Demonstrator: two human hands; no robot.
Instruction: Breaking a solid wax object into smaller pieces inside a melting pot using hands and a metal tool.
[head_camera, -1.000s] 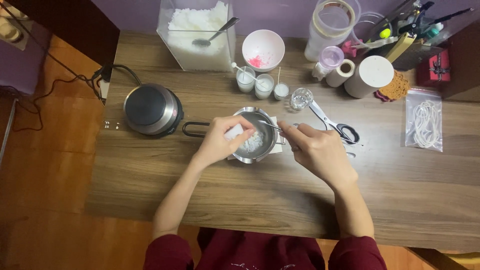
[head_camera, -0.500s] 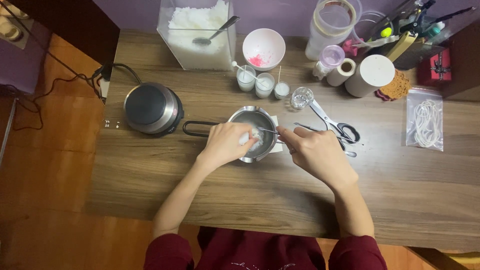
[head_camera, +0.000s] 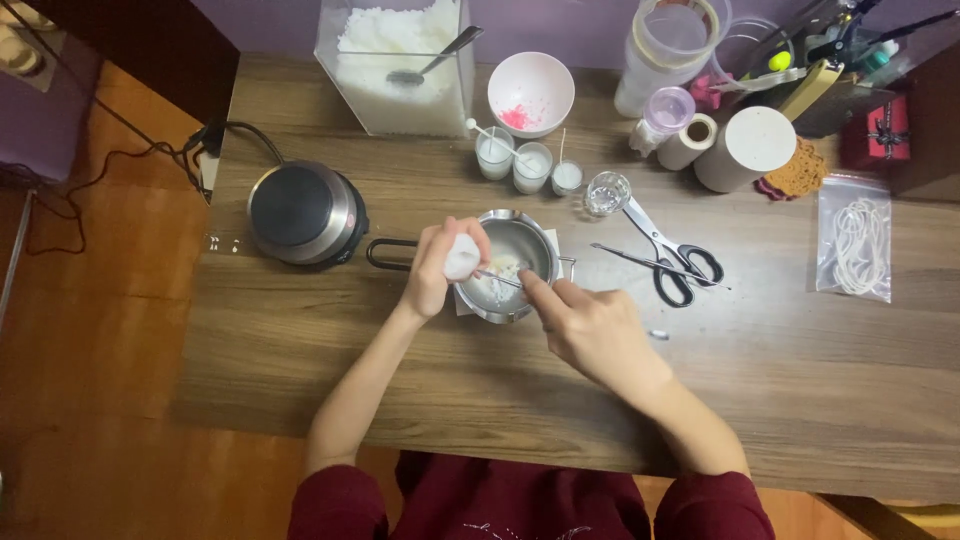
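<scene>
One small steel pot (head_camera: 512, 262) with a dark looped handle is being worked over near the middle of the wooden table (head_camera: 420, 390); pale wax-like matter is lying in its bottom. One small white lump (head_camera: 461, 257) is being gripped at the pot's left rim by the left hand (head_camera: 440, 268), its fingers curled shut around it. One thin stick (head_camera: 498, 279) is being pinched by the right hand (head_camera: 590, 325), fingers closed on it and its tip reaching into the pot.

Just left of the pot, one round black hotplate (head_camera: 303, 211) is being fed by one dark cable. Behind the pot, three small glass jars (head_camera: 531, 165) are being kept in a row, and one empty clear glass (head_camera: 606, 192) is standing beside them. One pair of scissors (head_camera: 668, 250) is lying open to the right, touching nothing else. One clear box of white flakes (head_camera: 400, 70) with one spoon in it and one white bowl (head_camera: 531, 92) with a pink smear are being kept at the back edge. One plastic bag of white string (head_camera: 854, 248) is lying far right. Wood flooring is being shown left of the table, a purple wall behind it
</scene>
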